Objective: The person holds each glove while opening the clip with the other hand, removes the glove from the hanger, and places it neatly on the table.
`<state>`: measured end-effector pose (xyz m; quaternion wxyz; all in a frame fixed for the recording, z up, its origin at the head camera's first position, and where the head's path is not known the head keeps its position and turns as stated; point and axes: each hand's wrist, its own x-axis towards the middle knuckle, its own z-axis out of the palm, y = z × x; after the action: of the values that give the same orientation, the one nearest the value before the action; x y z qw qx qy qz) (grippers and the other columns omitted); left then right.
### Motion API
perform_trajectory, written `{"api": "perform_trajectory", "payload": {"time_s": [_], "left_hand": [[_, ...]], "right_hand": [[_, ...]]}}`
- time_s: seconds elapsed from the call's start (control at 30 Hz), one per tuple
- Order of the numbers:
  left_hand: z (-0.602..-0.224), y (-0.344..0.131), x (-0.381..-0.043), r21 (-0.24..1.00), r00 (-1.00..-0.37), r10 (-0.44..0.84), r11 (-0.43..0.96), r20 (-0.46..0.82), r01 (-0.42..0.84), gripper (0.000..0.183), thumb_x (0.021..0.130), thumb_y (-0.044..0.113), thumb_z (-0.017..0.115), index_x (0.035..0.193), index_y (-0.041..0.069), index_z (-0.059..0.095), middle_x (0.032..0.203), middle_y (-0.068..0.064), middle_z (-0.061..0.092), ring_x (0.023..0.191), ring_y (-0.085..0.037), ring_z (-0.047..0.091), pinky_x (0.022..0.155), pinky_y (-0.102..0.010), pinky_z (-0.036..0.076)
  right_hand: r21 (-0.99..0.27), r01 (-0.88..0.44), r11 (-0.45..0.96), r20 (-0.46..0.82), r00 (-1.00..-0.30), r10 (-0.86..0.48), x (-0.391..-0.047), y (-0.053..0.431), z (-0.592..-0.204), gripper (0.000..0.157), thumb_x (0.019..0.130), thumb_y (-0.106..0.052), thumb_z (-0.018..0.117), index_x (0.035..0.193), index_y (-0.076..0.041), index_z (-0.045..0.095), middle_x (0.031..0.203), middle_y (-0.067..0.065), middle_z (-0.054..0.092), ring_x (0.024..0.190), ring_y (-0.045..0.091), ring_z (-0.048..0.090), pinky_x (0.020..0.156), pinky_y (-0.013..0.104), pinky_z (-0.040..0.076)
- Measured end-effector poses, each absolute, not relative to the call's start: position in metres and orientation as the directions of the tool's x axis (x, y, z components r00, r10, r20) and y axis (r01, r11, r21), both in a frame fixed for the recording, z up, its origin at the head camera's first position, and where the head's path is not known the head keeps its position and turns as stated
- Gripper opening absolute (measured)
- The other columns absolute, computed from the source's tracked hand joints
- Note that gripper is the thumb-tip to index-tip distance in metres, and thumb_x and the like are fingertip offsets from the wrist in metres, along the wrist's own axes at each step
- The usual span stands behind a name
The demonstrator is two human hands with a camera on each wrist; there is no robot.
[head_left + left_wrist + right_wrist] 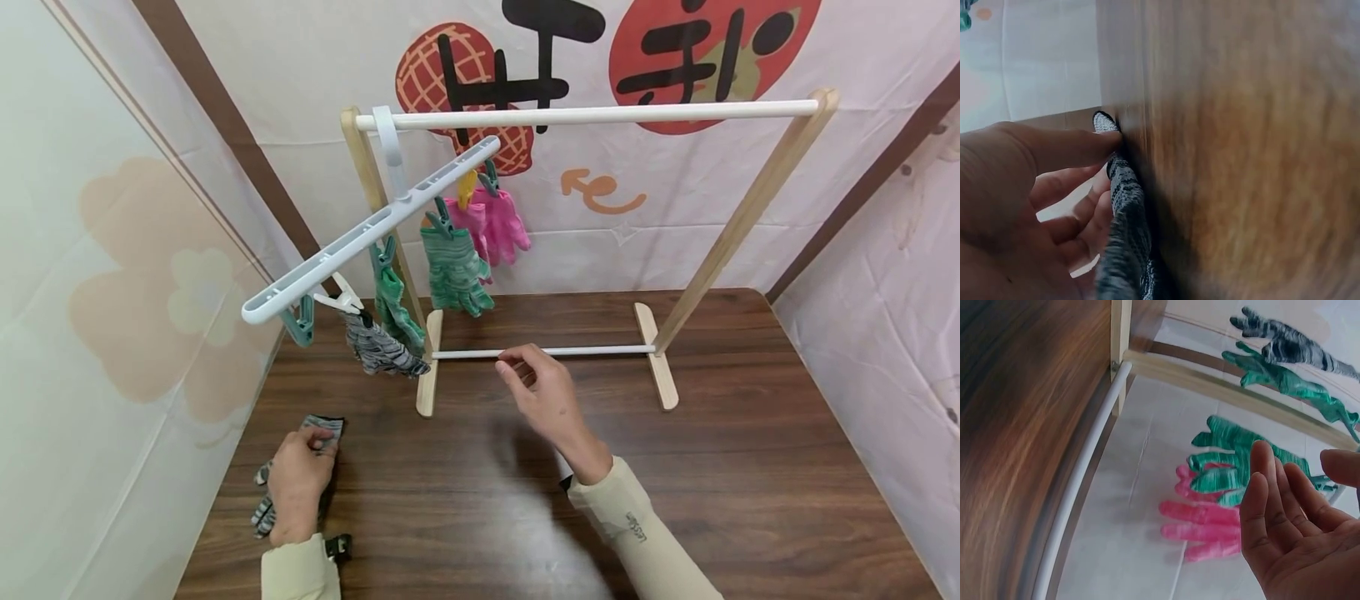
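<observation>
A grey-and-black knitted glove (327,425) lies on the wooden table at the left. My left hand (300,479) covers part of it and pinches it near its dark-edged cuff; in the left wrist view the thumb overlaps the knit fabric (1127,194). My right hand (543,396) is held above the table, fingers loosely bent and nothing in it. A matching grey glove (378,346) hangs by a white clip (343,296) from the pale hanger (375,225). Green gloves (453,267) and pink gloves (504,225) hang farther along it.
The hanger hooks over the white top bar (600,115) of a wooden-legged rack (738,221). Near the hanger's close end, a teal clip (302,321) holds nothing. A lower bar (600,350) joins the rack's feet. Printed cloth walls stand behind and left.
</observation>
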<state>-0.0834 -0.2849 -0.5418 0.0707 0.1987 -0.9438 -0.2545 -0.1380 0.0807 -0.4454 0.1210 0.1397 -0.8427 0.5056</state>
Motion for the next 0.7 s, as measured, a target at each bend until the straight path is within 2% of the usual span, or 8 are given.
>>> {"api": "perform_trajectory", "payload": {"time_s": [0.17, 0.33, 0.53, 0.7], "left_hand": [[-0.544, -0.290, -0.088, 0.518, -0.909, -0.417, 0.778, 0.004, -0.355, 0.013, 0.095, 0.013, 0.073, 0.107, 0.007, 0.074, 0.101, -0.017, 0.066, 0.090, -0.035, 0.064, 0.069, -0.047, 0.046], [-0.544, -0.294, -0.089, 0.519, -0.909, -0.414, 0.769, -0.041, -0.374, 0.016, 0.098, 0.013, 0.069, 0.112, 0.006, 0.072, 0.106, -0.019, 0.064, 0.095, -0.037, 0.062, 0.074, -0.051, 0.046], [-0.545, -0.297, -0.091, 0.517, -0.910, -0.411, 0.768, -0.056, -0.379, 0.017, 0.099, 0.013, 0.067, 0.115, 0.005, 0.070, 0.108, -0.020, 0.062, 0.098, -0.039, 0.060, 0.077, -0.053, 0.046], [-0.547, -0.302, -0.093, 0.527, -0.911, -0.409, 0.762, -0.060, -0.377, 0.018, 0.099, 0.012, 0.067, 0.115, 0.005, 0.070, 0.108, -0.020, 0.061, 0.099, -0.039, 0.059, 0.078, -0.051, 0.045]], "right_hand": [[-0.808, -0.373, 0.455, 0.373, -0.923, -0.095, -0.144, 0.088, -0.446, 0.015, 0.101, -0.020, 0.070, 0.110, -0.008, 0.075, 0.098, 0.004, 0.074, 0.082, 0.015, 0.071, 0.072, 0.027, 0.058], [-0.819, -0.339, 0.463, 0.349, -0.935, -0.068, -0.146, 0.098, -0.450, 0.018, 0.101, -0.019, 0.071, 0.111, -0.005, 0.075, 0.101, 0.006, 0.075, 0.084, 0.017, 0.071, 0.073, 0.030, 0.058], [-0.828, -0.283, 0.484, 0.312, -0.950, -0.022, -0.148, 0.117, -0.455, 0.020, 0.101, -0.018, 0.071, 0.113, -0.004, 0.074, 0.102, 0.009, 0.075, 0.087, 0.022, 0.071, 0.077, 0.032, 0.058], [-0.826, -0.235, 0.512, 0.313, -0.947, 0.069, -0.151, 0.138, -0.457, 0.018, 0.100, -0.017, 0.072, 0.111, -0.003, 0.075, 0.101, 0.011, 0.076, 0.086, 0.025, 0.071, 0.077, 0.032, 0.057]]}}
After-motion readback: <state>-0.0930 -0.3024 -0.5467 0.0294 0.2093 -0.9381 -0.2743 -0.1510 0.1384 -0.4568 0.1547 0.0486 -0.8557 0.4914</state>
